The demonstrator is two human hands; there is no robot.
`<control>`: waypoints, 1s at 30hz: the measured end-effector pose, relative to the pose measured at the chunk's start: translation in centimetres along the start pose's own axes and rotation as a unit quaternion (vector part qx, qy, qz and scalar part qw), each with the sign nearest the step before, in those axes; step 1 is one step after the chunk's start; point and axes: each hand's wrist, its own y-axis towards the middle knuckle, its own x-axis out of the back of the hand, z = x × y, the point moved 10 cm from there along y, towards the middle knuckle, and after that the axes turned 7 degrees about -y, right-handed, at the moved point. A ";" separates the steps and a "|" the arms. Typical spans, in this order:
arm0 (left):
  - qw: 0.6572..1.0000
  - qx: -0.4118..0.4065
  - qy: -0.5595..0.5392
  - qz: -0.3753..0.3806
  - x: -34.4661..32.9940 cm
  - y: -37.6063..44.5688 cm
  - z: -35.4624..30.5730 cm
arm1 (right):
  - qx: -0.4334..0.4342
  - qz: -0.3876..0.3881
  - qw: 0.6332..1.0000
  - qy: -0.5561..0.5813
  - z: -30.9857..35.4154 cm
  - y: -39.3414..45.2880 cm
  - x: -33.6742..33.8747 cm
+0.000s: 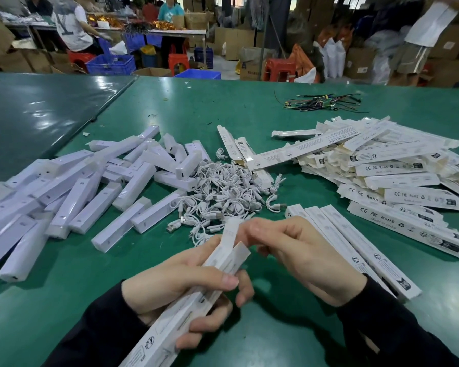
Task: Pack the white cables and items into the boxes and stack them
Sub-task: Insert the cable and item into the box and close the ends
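On the green table (249, 102) lie a heap of white light bars (85, 186), a pile of flat boxes (387, 165) and a tangle of white cables (223, 192). Above the near edge, the left hand (180, 284) grips a long white box (196, 300), while the right hand (300, 255) pinches its end flap (231, 231).

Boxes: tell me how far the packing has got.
Done: three closed boxes lie side by side at right. In hand: the left hand grips a long box while the right hand pinches its end flap. Left: a pile of white bars, the cable heap and many flat boxes.
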 end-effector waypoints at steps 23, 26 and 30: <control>0.966 -0.157 0.064 -0.198 3.0 -0.1 -2.9 | 0.061 -0.001 0.995 -0.082 0.9 0.3 1.0; 0.961 -0.160 0.048 -0.220 3.5 -0.1 -2.9 | 0.059 -0.065 0.992 -0.086 0.5 0.4 1.6; 0.956 -0.171 0.049 -0.234 3.9 -0.2 -3.2 | 0.083 -0.195 0.976 -0.056 0.6 -0.1 3.7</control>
